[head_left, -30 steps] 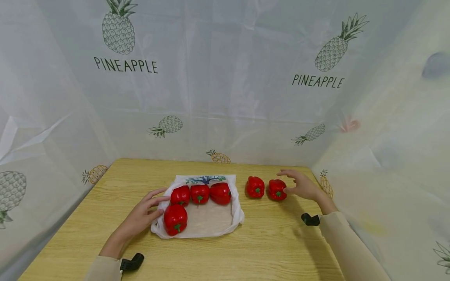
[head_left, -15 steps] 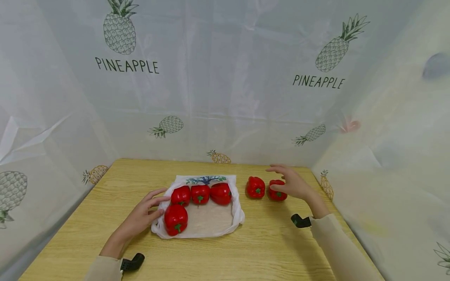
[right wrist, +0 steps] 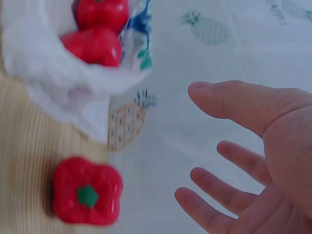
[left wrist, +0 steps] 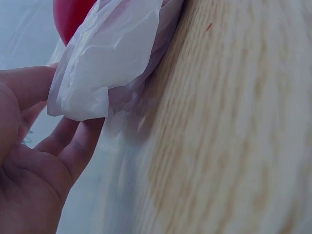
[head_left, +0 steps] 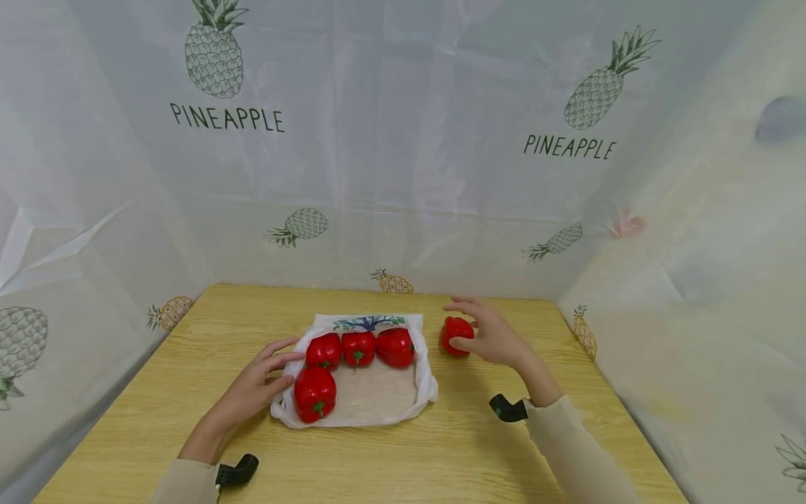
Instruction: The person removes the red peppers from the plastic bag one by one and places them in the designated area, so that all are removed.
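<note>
A white plastic bag [head_left: 378,413] with a tree print lies with its mouth spread wide. Red bell peppers with green stems fill its back row and front left corner, one pepper [head_left: 315,395] nearest the left hand. My left hand [head_left: 255,378] rests its extended fingers at the bag's left edge; in the left wrist view the fingers lie against the white plastic [left wrist: 107,58]. My right hand [head_left: 497,336], fingers spread and holding nothing, hovers beside a loose red pepper [head_left: 456,336] right of the bag. In the right wrist view a pepper [right wrist: 87,192] stands apart from the fingers. The second loose pepper is hidden behind the hand.
The wooden table [head_left: 403,465] carries everything. A pale curtain [head_left: 390,140] with pineapple prints hangs along its back edge and both sides. Black wrist mounts [head_left: 506,408] sit at both sleeves.
My right hand has moved left, from beside the rightmost pepper to beside the other loose one, and now covers the rightmost pepper. The left hand has stayed at the bag.
</note>
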A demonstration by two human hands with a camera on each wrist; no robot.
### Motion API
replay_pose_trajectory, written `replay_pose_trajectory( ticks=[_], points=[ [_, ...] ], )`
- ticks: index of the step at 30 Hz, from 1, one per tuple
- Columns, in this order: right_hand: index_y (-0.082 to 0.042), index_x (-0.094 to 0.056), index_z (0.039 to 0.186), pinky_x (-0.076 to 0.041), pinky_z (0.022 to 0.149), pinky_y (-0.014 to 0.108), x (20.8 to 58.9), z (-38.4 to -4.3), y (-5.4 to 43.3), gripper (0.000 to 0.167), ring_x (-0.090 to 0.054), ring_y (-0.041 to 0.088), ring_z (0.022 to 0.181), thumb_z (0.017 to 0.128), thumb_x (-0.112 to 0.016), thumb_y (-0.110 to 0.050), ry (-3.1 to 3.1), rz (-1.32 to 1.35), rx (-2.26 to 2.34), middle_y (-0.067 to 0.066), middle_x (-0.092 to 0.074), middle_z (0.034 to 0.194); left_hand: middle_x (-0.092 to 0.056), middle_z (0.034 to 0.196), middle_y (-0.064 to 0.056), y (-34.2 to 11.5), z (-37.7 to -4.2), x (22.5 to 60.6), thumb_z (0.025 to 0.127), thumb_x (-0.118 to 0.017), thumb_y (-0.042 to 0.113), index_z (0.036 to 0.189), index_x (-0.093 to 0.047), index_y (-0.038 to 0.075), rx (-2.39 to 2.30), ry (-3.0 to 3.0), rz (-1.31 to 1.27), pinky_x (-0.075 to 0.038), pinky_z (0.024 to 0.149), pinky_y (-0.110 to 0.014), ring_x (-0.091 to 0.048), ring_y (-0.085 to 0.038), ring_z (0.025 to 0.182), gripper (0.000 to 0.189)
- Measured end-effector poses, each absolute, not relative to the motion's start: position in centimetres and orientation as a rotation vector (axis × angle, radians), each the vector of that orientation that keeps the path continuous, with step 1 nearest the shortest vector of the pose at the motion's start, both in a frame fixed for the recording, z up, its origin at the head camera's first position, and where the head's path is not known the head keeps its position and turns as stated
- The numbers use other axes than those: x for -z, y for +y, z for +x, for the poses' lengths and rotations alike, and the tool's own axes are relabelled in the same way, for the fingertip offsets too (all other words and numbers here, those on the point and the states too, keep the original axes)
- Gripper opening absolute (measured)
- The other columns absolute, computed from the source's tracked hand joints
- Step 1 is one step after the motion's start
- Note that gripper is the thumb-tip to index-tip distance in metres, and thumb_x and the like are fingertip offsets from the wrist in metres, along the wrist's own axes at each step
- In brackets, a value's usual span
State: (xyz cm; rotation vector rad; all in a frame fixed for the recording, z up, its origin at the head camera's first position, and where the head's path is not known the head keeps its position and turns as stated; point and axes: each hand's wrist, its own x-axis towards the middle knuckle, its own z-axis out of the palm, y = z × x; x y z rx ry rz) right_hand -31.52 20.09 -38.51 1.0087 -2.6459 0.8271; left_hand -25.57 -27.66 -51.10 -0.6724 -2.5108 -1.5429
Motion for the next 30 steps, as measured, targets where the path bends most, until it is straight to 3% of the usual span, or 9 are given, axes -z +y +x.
replay_pose_trajectory(
  ticks=[5,14,18,24,30],
  points=[
    [-0.008,-0.064,0.143,-0.052,0.106,0.059,39.2,-30.7,17.9,0.059,-0.049,0.042,0.143,0.089,-0.087,-0.008,-2.641,1.031,-0.834,0.018,-0.052,0.157,-0.038,0.165,-0.01,-27.7,-25.6,51.2,0.102,-0.069,0.001,0.139,-0.069,0.01,1.532,-2.515,-0.666,-0.051,0.097,-0.02,-0.051,-0.044,0.137,0.039],
    [-0.01,-0.062,0.146,-0.053,0.103,0.06,40.8,-29.3,14.0,0.061,-0.051,0.04,0.142,0.09,-0.085,-0.008,-2.642,1.106,-0.986,0.02,-0.049,0.159,-0.038,0.166,-0.01,-27.8,-25.6,51.2,0.102,-0.069,0.003,0.14,-0.068,0.01,1.515,-2.513,-0.681,-0.05,0.1,-0.021,-0.049,-0.044,0.14,0.039],
    [-0.009,-0.061,0.148,-0.056,0.101,0.056,41.7,-28.7,12.5,0.063,-0.051,0.037,0.142,0.09,-0.085,-0.007,-2.626,1.169,-1.003,0.02,-0.05,0.158,-0.038,0.165,-0.011,-27.8,-25.6,51.2,0.102,-0.069,0.002,0.14,-0.068,0.009,1.528,-2.509,-0.684,-0.05,0.099,-0.019,-0.049,-0.045,0.139,0.039],
    [-0.016,-0.061,0.147,-0.052,0.109,0.048,42.8,-27.8,9.7,0.062,-0.045,0.028,0.148,0.09,-0.086,-0.008,-2.609,1.207,-1.035,0.007,-0.049,0.16,-0.038,0.165,-0.012,-27.8,-25.6,51.1,0.102,-0.069,0.002,0.14,-0.068,0.008,1.535,-2.506,-0.676,-0.051,0.098,-0.019,-0.053,-0.043,0.135,0.039],
    [-0.017,-0.06,0.148,-0.05,0.112,0.043,43.9,-26.9,7.0,0.063,-0.043,0.023,0.149,0.091,-0.086,-0.012,-2.639,1.203,-1.031,0.006,-0.049,0.161,-0.038,0.165,-0.013,-27.7,-25.6,51.0,0.102,-0.069,0.001,0.14,-0.069,0.007,1.54,-2.498,-0.68,-0.052,0.096,-0.019,-0.053,-0.043,0.133,0.039]
  ],
)
